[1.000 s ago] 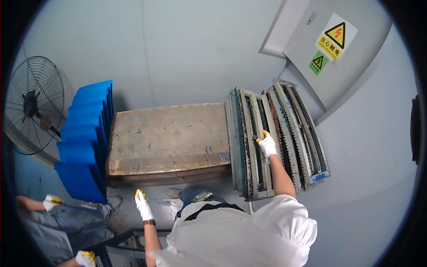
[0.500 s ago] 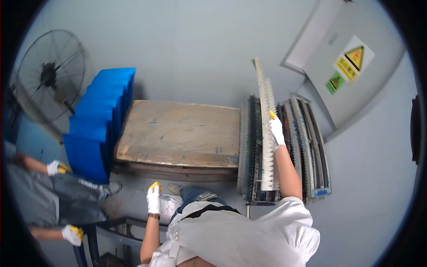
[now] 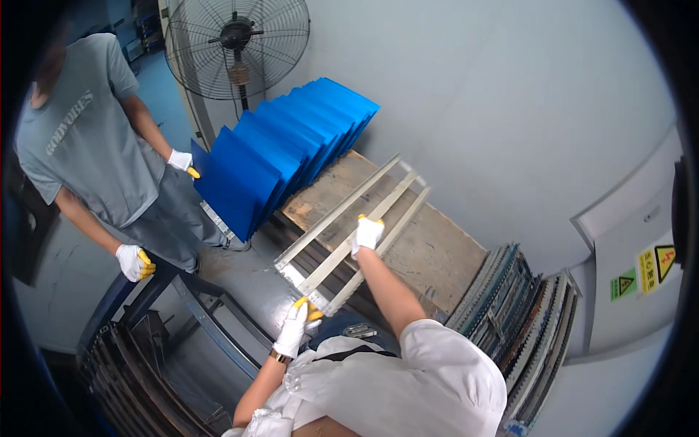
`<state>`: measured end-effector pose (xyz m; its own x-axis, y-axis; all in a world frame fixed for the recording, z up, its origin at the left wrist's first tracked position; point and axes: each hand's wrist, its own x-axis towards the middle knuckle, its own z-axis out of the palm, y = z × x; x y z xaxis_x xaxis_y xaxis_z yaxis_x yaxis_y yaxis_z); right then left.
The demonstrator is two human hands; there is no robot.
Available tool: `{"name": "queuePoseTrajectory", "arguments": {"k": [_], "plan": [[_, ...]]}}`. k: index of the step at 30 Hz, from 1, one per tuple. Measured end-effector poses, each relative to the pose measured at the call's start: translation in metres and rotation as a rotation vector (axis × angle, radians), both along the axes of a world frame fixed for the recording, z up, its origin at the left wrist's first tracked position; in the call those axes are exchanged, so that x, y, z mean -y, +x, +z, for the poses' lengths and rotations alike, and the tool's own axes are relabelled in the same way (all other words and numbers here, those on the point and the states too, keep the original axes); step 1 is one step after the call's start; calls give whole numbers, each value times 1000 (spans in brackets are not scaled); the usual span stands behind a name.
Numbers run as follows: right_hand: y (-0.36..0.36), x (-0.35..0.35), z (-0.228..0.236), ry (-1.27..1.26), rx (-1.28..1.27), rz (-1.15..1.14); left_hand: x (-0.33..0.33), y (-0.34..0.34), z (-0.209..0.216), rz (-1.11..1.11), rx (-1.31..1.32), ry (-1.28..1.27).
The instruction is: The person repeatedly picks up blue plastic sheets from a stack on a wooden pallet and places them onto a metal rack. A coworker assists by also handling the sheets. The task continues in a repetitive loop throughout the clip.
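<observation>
A pale metal rack frame (image 3: 339, 253) with three long notched rails is held up at a slant before me. My right hand (image 3: 368, 236), in a white glove with yellow fingertips, is closed round its middle rail. At the rack's near end, my left hand (image 3: 292, 331), gloved alike, has its fingers closed on the end bar; part of that grip is hidden. Behind the rack lies a worn brown board (image 3: 429, 244) on a low stand.
Several blue sheets (image 3: 255, 164) stand in a row on the board's left part. A person (image 3: 109, 138) touches the nearest sheet and a dark metal frame (image 3: 218, 320). More notched racks (image 3: 502, 298) stand at right. A fan (image 3: 237, 33) is behind.
My right hand has brought the rack from the right-hand stack leftward, over the board. The left hand has come onto its near end. My view has turned left.
</observation>
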<state>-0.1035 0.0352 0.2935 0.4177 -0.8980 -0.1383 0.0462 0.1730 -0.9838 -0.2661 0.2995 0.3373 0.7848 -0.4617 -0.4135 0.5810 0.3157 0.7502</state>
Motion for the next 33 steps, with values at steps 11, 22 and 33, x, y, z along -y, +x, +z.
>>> {"name": "queuePoseTrajectory", "arguments": {"k": [11,22,33], "plan": [[68,-32,-89,533,-330,603,-16,50,-66,487,-256,243],[23,-2,-37,578,-649,1310,-8,49,-110,545,-328,196],[-51,-246,31,450,-703,2209,-91,-51,-67,988,-310,82]]}}
